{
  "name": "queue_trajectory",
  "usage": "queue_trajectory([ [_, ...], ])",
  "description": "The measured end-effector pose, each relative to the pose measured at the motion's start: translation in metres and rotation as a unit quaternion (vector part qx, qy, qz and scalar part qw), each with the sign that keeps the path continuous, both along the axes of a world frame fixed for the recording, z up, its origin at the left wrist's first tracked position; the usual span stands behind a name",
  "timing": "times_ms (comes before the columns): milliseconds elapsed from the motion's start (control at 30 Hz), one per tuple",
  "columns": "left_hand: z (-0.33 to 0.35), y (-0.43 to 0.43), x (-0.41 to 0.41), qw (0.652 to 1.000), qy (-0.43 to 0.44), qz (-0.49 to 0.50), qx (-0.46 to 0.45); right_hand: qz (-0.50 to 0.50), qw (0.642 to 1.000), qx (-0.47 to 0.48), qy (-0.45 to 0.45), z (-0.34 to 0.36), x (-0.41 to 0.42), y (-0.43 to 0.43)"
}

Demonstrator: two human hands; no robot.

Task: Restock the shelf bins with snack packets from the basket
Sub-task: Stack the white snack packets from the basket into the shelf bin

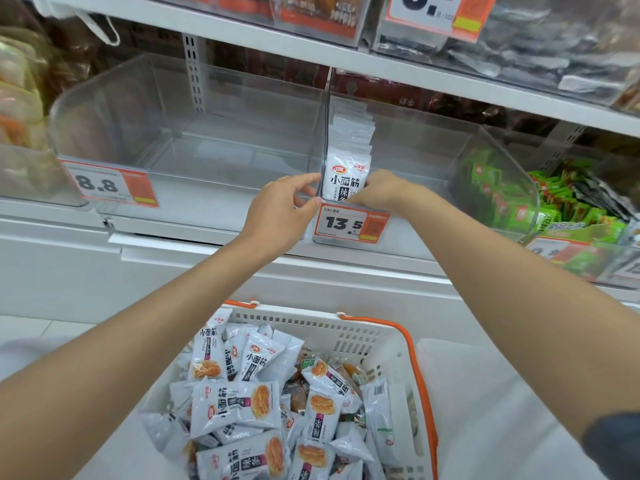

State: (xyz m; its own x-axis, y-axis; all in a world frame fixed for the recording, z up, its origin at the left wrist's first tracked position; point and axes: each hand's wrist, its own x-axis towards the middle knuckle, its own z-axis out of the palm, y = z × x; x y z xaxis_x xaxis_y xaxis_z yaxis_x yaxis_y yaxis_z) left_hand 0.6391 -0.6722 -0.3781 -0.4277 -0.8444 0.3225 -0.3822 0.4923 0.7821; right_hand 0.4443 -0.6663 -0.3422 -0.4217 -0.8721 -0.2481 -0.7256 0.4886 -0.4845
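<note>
Head view: right hand grips front snack packet of upright row in clear bin. Left hand curled at bin's front-left corner, grip unclear. Basket below, full of packets.

The shelf bins are of clear, glossy plastic; the snack packets of shiny film; the basket of matt white plastic.
</note>
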Motion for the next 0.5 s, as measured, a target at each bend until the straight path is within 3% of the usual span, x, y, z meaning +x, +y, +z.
queue_trajectory([
  [133,0.000,0.000,0.000,1.000,0.001,0.001,0.000,-0.022,0.999,-0.011,-0.029,0.004,-0.002,0.009],
  [200,0.001,0.001,0.001,1.000,0.005,0.000,0.000,-0.046,0.997,-0.056,0.006,0.008,0.002,0.017],
  [267,0.000,0.003,0.001,0.999,0.032,0.007,0.005,-0.074,0.978,-0.180,0.081,0.011,0.013,0.032],
  [333,0.001,0.007,0.001,0.996,0.078,0.030,0.010,-0.055,0.939,-0.325,0.098,0.012,0.028,0.048],
  [400,0.000,0.010,0.002,0.993,0.103,0.053,0.036,0.001,0.928,-0.373,0.027,0.014,0.046,0.059],
  [500,-0.010,0.015,0.008,0.991,0.040,0.045,0.118,0.078,0.935,-0.338,-0.077,0.026,0.073,0.066],
])
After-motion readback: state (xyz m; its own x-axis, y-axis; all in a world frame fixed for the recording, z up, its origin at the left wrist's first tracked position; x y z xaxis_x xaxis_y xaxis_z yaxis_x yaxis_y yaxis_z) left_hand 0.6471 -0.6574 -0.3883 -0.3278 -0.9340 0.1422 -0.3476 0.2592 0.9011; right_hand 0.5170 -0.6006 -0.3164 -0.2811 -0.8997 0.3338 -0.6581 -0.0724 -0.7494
